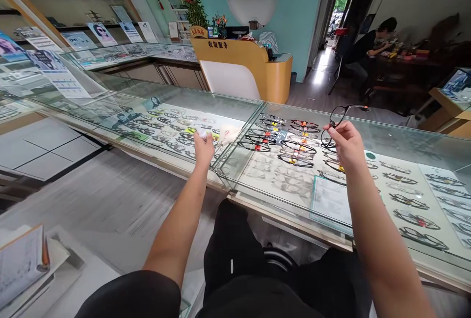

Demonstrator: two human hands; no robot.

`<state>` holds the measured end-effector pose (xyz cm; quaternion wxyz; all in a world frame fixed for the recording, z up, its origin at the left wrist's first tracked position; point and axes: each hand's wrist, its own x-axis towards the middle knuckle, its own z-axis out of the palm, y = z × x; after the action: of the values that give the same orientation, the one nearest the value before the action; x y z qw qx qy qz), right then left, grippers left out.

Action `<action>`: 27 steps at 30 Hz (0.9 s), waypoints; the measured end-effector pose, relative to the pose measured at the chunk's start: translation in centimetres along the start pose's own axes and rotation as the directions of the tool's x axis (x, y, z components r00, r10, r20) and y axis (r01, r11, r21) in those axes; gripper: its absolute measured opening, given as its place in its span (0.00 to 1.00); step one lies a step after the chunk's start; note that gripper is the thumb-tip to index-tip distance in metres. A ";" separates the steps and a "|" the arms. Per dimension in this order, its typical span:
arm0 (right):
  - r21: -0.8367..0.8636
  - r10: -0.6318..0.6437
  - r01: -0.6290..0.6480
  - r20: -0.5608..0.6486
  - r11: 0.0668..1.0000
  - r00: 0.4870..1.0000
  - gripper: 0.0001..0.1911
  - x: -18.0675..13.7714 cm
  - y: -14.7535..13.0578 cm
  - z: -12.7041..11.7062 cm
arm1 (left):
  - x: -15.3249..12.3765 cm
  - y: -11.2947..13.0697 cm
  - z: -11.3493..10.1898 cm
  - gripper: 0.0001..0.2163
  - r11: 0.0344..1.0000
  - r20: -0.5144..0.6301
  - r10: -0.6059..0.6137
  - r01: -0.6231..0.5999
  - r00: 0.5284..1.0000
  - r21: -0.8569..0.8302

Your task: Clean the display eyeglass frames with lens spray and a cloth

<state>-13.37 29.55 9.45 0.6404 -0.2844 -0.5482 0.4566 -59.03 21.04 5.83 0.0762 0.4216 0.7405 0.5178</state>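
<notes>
Counter [265,198] beneath, right hand [349,141] holds eyeglasses [333,122] (at fingertips [332,132]).

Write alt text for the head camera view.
A person's bare right hand holds black-framed eyeglasses above a long glass display case lined with assorted spectacles, while the bare left hand holds a small white object. Behind stands a curved yellow counter.

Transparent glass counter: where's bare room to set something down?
On the transparent glass counter, one patch seems bare between the black eyeglasses with red or yellow tags and the front edge, left of the white teal-edged sheet; another lies along the rear edge, right of the right hand holding black-framed eyeglasses. The tagged rows are crowded.
</notes>
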 end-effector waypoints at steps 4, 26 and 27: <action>0.055 -0.070 0.072 -0.035 0.996 0.997 0.22 -1.2 -2.6 0.5 | -0.1 2.4 1.1 0.17 0.995 0.003 0.022 -0.022 1.000 -0.100; 0.064 -0.196 0.194 0.036 0.979 0.980 0.11 -8.2 -8.5 -0.3 | -22.3 1.0 6.6 0.17 0.964 0.951 0.264 -0.068 0.163 -0.256; 0.069 -0.193 0.190 0.041 0.979 0.980 0.11 -8.2 -8.5 -0.3 | -22.3 1.2 6.7 0.16 0.970 0.954 0.243 -0.066 0.178 -0.235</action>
<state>-10.59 18.65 13.09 0.6770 -0.1984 -0.5730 0.4171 -40.61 10.20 -3.40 0.5041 0.7196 0.4389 0.1883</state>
